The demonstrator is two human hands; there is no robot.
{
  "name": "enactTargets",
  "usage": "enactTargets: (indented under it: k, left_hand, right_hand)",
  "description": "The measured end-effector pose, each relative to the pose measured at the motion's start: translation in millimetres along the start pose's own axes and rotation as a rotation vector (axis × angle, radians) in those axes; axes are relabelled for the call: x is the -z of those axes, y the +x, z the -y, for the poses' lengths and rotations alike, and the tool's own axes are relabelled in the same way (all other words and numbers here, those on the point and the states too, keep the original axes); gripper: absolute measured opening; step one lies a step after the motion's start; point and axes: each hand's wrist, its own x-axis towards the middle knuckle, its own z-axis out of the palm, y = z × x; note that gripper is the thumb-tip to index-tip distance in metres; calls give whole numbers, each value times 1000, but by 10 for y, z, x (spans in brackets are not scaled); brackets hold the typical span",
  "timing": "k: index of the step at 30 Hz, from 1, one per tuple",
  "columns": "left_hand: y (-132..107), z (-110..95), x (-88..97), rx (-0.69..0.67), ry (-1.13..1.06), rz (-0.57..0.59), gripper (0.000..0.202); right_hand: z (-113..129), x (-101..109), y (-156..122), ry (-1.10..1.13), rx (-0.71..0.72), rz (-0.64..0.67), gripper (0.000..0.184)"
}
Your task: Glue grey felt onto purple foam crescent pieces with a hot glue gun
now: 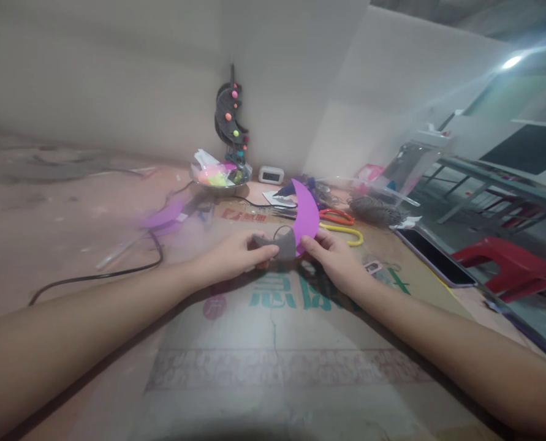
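My left hand [249, 250] pinches a dark grey curved piece [285, 245], seemingly felt or yarn-covered, with a thin dark loop standing up from it. My right hand [330, 251] grips the lower part of a purple crescent cutout [306, 214], which stands upright. The grey piece and the purple crescent meet between my two hands, above a printed cardboard sheet [273, 337]. Whether the two are joined, I cannot tell.
Behind my hands lie orange-handled scissors [337, 216], a yellow curved handle [346, 233], grey yarn [376, 211] and a small white clock [271, 175]. A bowl [220, 177] stands beneath a decorated grey crescent [229, 116]. A black cable [102, 275] crosses left; a phone [433, 254] lies right.
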Motion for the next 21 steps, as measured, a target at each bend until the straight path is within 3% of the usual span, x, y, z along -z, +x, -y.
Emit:
enactTargets:
  k: [4, 8, 21]
  left_hand:
    - [-29, -22, -5, -40, 92, 63, 30]
    - [-27, -13, -1, -31, 134, 61, 30]
    - [-53, -55, -1, -95, 234, 82, 27]
  right_hand:
    - [-62, 14, 4, 75, -56, -51, 32]
    - [-127, 36, 15, 172, -74, -10, 29]
    - [0, 16, 16, 48, -134, -9, 32]
